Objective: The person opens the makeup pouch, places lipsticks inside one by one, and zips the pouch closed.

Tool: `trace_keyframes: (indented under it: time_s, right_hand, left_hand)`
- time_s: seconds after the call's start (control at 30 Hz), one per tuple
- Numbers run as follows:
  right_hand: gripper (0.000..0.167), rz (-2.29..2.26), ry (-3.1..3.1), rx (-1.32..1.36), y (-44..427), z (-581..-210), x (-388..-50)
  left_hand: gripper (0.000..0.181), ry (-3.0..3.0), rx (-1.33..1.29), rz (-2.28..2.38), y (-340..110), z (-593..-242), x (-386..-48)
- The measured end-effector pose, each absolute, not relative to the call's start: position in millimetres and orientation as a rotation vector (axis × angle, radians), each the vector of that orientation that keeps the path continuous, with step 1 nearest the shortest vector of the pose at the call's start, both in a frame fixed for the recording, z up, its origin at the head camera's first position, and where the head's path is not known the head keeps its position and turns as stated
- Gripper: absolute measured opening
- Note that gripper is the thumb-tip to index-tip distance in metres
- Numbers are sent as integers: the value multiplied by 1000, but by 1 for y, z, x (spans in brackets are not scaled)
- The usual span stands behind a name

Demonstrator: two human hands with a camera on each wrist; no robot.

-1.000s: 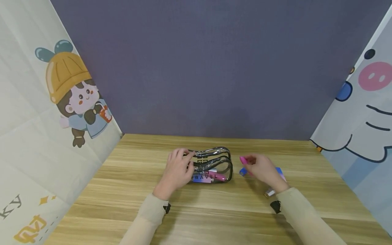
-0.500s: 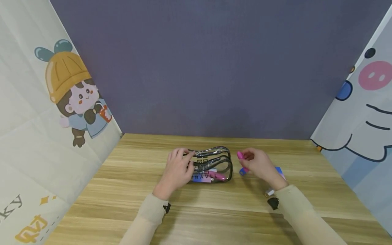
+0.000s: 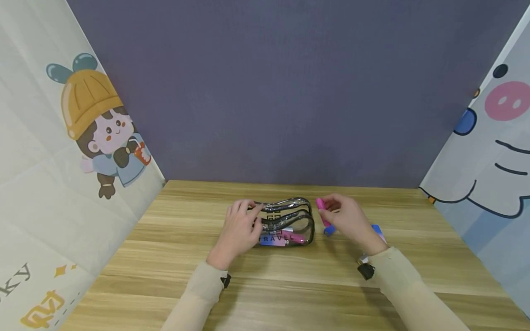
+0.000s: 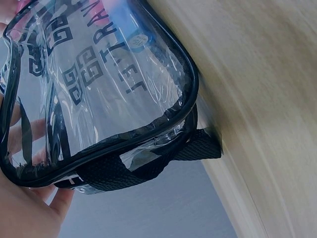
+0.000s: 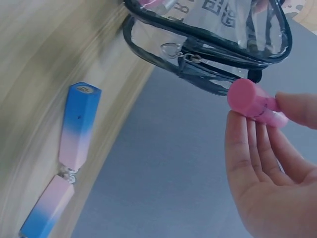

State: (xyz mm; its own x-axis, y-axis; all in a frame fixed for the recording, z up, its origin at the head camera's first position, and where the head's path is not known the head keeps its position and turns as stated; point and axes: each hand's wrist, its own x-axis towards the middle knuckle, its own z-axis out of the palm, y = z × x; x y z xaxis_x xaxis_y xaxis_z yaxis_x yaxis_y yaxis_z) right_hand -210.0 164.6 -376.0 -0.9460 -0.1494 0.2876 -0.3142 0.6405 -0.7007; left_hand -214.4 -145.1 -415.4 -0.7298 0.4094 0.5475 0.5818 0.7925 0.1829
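The right hand pinches a pink tube just beside the clear pouch, which the left hand grips — packing, apparently; next probably calls for steering the tube inside.

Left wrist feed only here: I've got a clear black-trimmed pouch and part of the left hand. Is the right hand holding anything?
Observer: Yes. The right hand pinches a pink tube between thumb and fingers.

Operator: Anything loose nearby?

Observer: The right wrist view shows two blue-and-pink pieces on the table, roughly end to end.

Operator: Any hardware on the end of the pouch I can't see?

Observer: On the end facing the right hand there's a heart-shaped metal charm.
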Motion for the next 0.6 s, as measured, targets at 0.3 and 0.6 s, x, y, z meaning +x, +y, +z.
trace_keyframes:
  time_s: [0.3,0.6]
  right_hand:
    - [32,1238,-2601,391,158,-366,-208]
    - [34,1270,-2568,404,151,-358,-209]
  left_hand:
    - [41,-2499,-740,-482,-145,-415,-215]
    - [40,-2504,-737,-481,-145,-415,-214]
